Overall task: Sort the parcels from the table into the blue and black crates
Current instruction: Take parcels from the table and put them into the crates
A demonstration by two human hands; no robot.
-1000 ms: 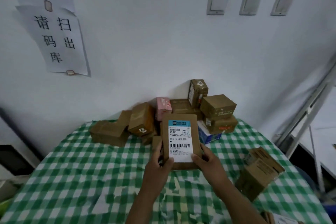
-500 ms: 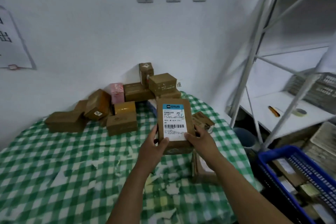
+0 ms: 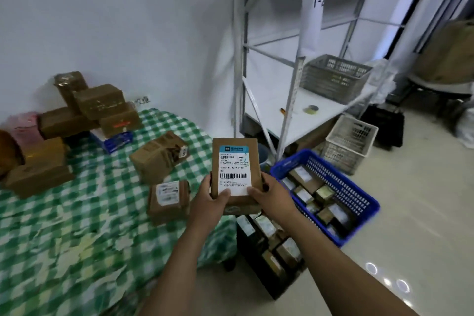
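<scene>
A flat brown parcel [image 3: 234,151] with a white barcode label stands upright in front of me. My left hand [image 3: 211,202] grips its lower left edge and my right hand [image 3: 270,195] grips its lower right edge, thumbs on the label. It hovers over the table's right edge, above the black crate [image 3: 259,272] on the floor. The blue crate [image 3: 359,195] sits on the floor to the right. Both crates hold several small boxes. More brown parcels [image 3: 159,154] lie on the green checked table [image 3: 77,226], with a pile [image 3: 97,105] against the wall.
A white metal shelf rack [image 3: 289,100] stands behind the crates, with a grey crate [image 3: 333,77] on its shelf. A white crate [image 3: 348,143] and a dark bin [image 3: 384,126] stand on the floor farther right. The pale floor [image 3: 410,238] spreads right of the blue crate.
My view has swung right, bringing the crates and the shelf rack into sight. The parcel, held in both hands, has moved from over the table toward its right edge above the black crate.
</scene>
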